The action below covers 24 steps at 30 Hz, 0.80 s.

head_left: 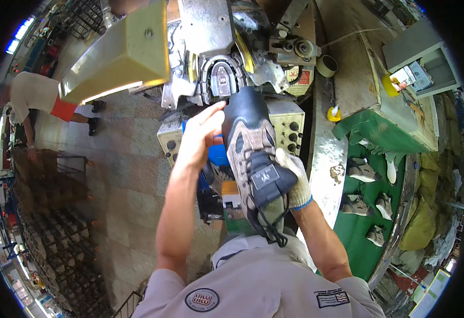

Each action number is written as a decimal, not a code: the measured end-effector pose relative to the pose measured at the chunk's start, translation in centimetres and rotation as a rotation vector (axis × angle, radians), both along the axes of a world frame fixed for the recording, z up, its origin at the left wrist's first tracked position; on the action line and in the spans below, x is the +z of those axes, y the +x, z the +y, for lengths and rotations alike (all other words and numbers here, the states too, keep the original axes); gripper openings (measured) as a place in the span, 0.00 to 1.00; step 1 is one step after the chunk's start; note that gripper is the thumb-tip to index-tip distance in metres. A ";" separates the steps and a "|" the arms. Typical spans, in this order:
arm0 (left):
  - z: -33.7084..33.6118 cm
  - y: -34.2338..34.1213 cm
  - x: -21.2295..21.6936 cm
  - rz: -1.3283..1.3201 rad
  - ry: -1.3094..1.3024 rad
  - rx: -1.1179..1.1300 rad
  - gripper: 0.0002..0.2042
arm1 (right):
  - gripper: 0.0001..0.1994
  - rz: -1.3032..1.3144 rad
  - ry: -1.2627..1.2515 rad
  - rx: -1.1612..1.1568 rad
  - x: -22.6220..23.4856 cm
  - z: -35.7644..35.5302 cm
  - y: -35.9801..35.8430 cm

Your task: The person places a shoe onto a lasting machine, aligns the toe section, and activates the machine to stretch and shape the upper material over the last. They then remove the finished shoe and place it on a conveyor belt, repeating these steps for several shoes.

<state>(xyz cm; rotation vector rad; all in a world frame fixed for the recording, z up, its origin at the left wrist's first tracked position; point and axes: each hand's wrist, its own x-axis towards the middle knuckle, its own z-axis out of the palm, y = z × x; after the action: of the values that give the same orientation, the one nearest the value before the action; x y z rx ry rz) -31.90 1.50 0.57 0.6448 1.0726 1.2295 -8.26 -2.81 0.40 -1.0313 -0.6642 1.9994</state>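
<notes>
In front of me is a taupe and black shoe upper (pixel 250 140), its dark toe pointing away toward a machine and its laces hanging at the near end. My right hand (pixel 295 180), in a whitish knit glove with a blue cuff edge, grips it from the right beside the padded tongue. My left hand (pixel 202 132) is bare, its fingers stretched out along the left edge of the toe, seemingly touching it. Just beyond the toe, the machine's horseshoe-shaped metal clamp (pixel 222 79) surrounds a toe-shaped block. The underside of the upper is hidden.
A yellowish lamp hood (pixel 120 55) juts out at upper left. Control boxes with knobs (pixel 290 132) flank the shoe. On the right, several shoes (pixel 361 204) lie on a green conveyor (pixel 356 233) beside a worn bench (pixel 348 69). Far left, a person (pixel 36 98) bends near dark racks (pixel 57 249).
</notes>
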 end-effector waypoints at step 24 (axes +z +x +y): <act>-5.2 9.8 9.7 0.491 -0.083 -0.919 0.13 | 0.19 -0.039 0.204 0.180 3.7 -6.7 9.2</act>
<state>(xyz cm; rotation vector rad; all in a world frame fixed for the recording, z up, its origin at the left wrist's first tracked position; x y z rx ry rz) -22.07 -3.69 10.24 1.2343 1.0163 0.2271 0.89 -9.55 4.12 -0.9169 -0.9898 2.0177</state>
